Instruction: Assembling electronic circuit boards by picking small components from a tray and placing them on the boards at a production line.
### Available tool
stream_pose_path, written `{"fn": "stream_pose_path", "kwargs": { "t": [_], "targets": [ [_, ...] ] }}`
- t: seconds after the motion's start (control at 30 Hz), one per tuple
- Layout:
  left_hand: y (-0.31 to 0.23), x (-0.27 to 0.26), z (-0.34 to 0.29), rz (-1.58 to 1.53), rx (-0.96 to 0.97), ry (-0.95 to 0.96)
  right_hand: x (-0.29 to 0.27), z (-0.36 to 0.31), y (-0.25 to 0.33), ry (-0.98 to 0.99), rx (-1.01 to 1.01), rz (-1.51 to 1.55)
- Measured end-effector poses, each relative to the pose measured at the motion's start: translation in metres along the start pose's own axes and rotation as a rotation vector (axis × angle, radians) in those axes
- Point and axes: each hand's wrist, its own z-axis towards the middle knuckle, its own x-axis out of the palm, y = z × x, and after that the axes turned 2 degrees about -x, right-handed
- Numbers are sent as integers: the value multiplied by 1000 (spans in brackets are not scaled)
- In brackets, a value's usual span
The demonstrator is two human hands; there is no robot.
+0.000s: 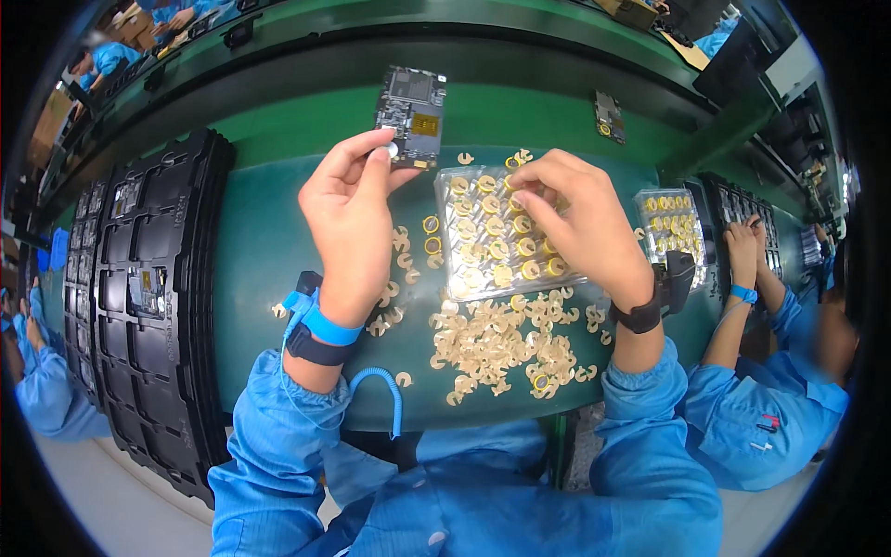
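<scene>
1. The left hand point(345, 200) is clamped on the lower end of a circuit board point(413, 111), thumb in front.
2. Apart from it, the right hand point(585, 223) bends its fingertips over the far edge of a clear tray point(452, 280) of yellow-rimmed round parts point(494, 226); whether they pinch one, I cannot tell.
3. Gripped only low, the board could twist or slip.
4. A brushing right knuckle could unseat parts toward the tan pieces point(501, 348) piled nearer the person.

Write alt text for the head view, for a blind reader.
A person's left hand holds up a circuit board while the right hand is over a clear tray of round yellow parts. Small cream pieces lie piled on the green table nearer the person.
</scene>
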Motion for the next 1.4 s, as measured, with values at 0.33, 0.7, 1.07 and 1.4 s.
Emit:
{"fn": "stream_pose_path", "kwargs": {
  "t": [0.33, 0.7, 1.07, 1.4],
  "targets": [
    [4, 2, -3, 34, -63, 35, -9, 5, -63, -144, -45, -108],
    [2, 5, -6, 1, -234, 137, -46, 1, -64, -31, 212, 80],
    [-12, 8, -18, 236, 8, 244, -34, 1, -25, 126, 221, 751],
    [-29, 20, -29, 222, 14, 531, 3, 1, 15, -120, -402, 415]
  ]
}}
